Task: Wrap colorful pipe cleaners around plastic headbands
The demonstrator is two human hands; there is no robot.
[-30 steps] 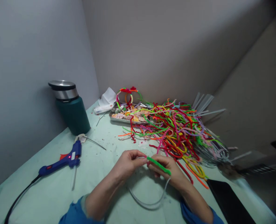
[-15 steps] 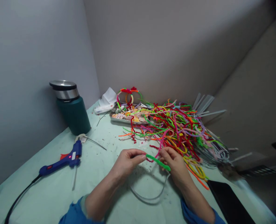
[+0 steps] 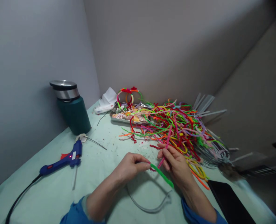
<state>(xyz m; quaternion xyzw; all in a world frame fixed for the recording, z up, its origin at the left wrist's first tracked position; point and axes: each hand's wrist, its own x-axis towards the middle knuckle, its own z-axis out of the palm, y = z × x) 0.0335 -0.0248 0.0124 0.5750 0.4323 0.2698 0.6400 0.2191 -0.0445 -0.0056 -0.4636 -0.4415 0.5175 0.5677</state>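
Note:
My left hand (image 3: 130, 168) pinches a thin headband near the end of its green fuzzy wrapping (image 3: 163, 175). The bare grey part of the band (image 3: 147, 210) curves down over the table. A pink pipe cleaner (image 3: 168, 138) is between the fingers of my right hand (image 3: 174, 161), its upper end pointing at the pile and its lower end by the green wrapping. A bit of dark pink shows beside my left fingertips. Where the pink strand meets the band is too small to tell.
A large tangle of pipe cleaners (image 3: 180, 124) lies behind my right hand, beside a metal tray (image 3: 128, 121) of shells. At the left are a blue glue gun (image 3: 60, 162) and a green bottle (image 3: 74, 115). A black flat object (image 3: 228, 202) lies at the right.
The green-wrapped band has shifted slightly right and down, its free end now clear of my right hand. The pink strand has straightened upward between my right fingers.

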